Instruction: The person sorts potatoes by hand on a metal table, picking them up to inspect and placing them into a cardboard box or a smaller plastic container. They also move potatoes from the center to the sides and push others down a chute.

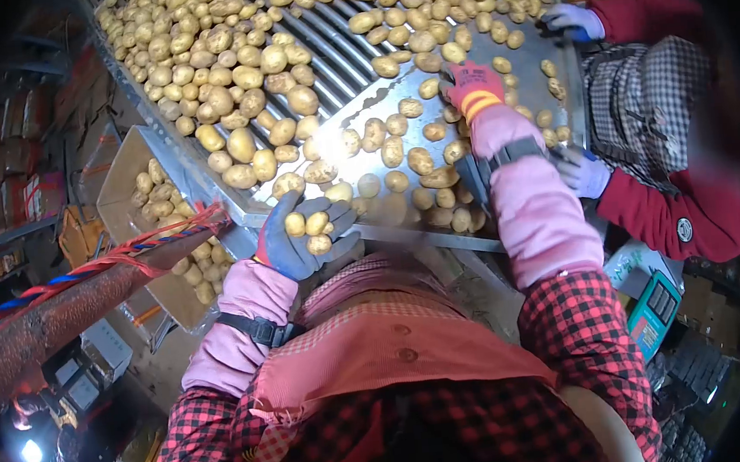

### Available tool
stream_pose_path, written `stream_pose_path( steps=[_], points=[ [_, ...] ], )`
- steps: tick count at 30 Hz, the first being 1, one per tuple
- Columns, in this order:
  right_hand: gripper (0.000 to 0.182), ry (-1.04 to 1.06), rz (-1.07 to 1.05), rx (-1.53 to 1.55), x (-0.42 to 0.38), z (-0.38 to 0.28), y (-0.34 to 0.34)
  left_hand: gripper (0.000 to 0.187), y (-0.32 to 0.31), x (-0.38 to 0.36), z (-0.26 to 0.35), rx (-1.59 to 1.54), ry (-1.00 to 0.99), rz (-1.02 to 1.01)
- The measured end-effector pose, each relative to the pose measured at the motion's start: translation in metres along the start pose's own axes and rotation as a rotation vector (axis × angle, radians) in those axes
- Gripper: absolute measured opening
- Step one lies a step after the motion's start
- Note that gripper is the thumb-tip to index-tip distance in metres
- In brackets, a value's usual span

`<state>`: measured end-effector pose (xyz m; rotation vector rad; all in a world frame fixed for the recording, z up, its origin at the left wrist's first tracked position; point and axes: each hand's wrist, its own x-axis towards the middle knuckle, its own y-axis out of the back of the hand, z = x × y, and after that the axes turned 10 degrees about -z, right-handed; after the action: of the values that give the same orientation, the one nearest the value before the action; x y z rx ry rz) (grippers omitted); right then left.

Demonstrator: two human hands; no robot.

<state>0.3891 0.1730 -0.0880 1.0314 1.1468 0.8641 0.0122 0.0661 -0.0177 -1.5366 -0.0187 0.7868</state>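
My left hand (301, 235), in a grey-blue glove, is palm up at the near edge of the metal sorting table (345, 129). Several small potatoes (319, 244) rest in it, with the fingers curved beside them. Stretched out over the table, my right hand (471, 84) wears a red glove with yellow bands. Its fingertips point at potatoes (453, 52) on the bare metal part; whether it grips one is hidden. More potatoes (242, 145) cover the rollers to the left and the far side.
A co-worker in dark red sleeves (644, 18) has two gloved hands at the table's right edge. A box of potatoes (126, 168) stands at the left. A rusty bar (88, 296) wrapped in cords crosses the lower left. A green scale (655, 313) is at the lower right.
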Motion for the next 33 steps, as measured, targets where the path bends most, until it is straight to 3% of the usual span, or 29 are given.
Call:
stream_pose_path(
  steps=[2, 4, 5, 6, 7, 8, 10, 12, 13, 14, 15, 16, 18, 19, 20, 22, 24, 27, 30, 32, 33],
  points=[
    [0.049, -0.107, -0.235, 0.041, 0.021, -0.01, 0.017, 0.045, -0.007, -0.003, 0.0, 0.014, -0.012, 0.137],
    [0.05, 0.007, -0.328, 0.27, 0.027, 0.013, 0.019, 0.046, 0.007, -0.008, -0.001, -0.042, -0.03, -0.004],
    [0.051, 0.045, -0.256, 0.201, 0.048, 0.034, -0.017, 0.052, 0.016, -0.008, -0.002, -0.069, -0.039, -0.088],
    [0.051, 0.042, -0.243, 0.227, 0.04, 0.03, -0.007, 0.059, 0.015, -0.007, -0.002, -0.097, -0.051, -0.178],
    [0.05, 0.039, -0.227, 0.252, 0.026, 0.024, 0.001, 0.055, 0.011, -0.007, -0.003, -0.044, -0.072, -0.103],
    [0.05, 0.039, -0.207, 0.279, 0.006, 0.011, 0.016, 0.055, 0.018, -0.002, -0.002, -0.088, -0.072, -0.159],
    [0.051, 0.034, -0.155, 0.609, -0.055, -0.037, 0.059, 0.055, 0.041, 0.01, -0.003, -0.179, -0.075, -0.264],
    [0.051, 0.287, -0.041, 0.944, -0.107, -0.083, 0.043, 0.052, 0.027, 0.024, -0.008, -0.095, -0.137, -0.073],
    [0.052, 0.336, -0.203, 0.862, -0.119, -0.097, 0.03, 0.051, 0.01, 0.029, -0.006, -0.065, -0.134, -0.027],
    [0.04, 0.571, 0.021, 0.908, -0.146, -0.118, 0.039, 0.051, 0.0, 0.032, -0.005, -0.037, -0.132, 0.021],
    [0.039, 0.721, 0.154, 0.781, -0.148, -0.123, 0.035, 0.048, 0.028, 0.038, -0.003, -0.179, -0.043, -0.428],
    [0.038, 0.854, 0.306, 0.65, -0.15, -0.127, 0.03, 0.048, 0.038, 0.044, -0.007, 0.105, -0.099, -0.317],
    [0.038, 0.682, 0.222, 0.854, -0.152, -0.121, 0.033, 0.047, 0.054, 0.046, -0.014, 0.586, -0.216, -0.154],
    [0.04, 0.375, 0.039, 0.842, -0.133, -0.091, 0.051, 0.047, 0.062, 0.047, -0.017, 0.782, -0.27, -0.091],
    [0.039, 0.369, 0.083, 0.564, -0.117, -0.076, 0.047, 0.048, 0.073, 0.048, -0.022, 0.897, -0.327, -0.109],
    [0.043, 0.307, -0.022, 0.088, -0.09, -0.066, 0.031, 0.049, 0.065, 0.039, -0.022, 0.618, -0.287, -0.168],
    [0.044, 0.286, -0.181, -0.131, -0.064, -0.083, 0.013, 0.052, 0.02, 0.018, -0.011, -0.167, -0.097, -0.226],
    [0.043, 0.243, -0.298, -0.006, -0.053, -0.093, 0.022, 0.057, 0.034, 0.01, -0.01, -0.162, -0.144, -0.124],
    [0.044, 0.28, -0.037, 0.565, -0.079, -0.074, 0.005, 0.062, 0.034, -0.01, -0.009, -0.108, -0.209, -0.141],
    [0.044, 0.308, -0.359, 1.466, -0.115, -0.076, 0.006, 0.061, 0.037, -0.022, -0.013, -0.233, -0.239, -0.13],
    [0.044, 0.434, -0.325, 1.68, -0.138, -0.081, -0.002, 0.061, 0.039, -0.028, -0.014, -0.254, -0.251, -0.131]
  ],
)
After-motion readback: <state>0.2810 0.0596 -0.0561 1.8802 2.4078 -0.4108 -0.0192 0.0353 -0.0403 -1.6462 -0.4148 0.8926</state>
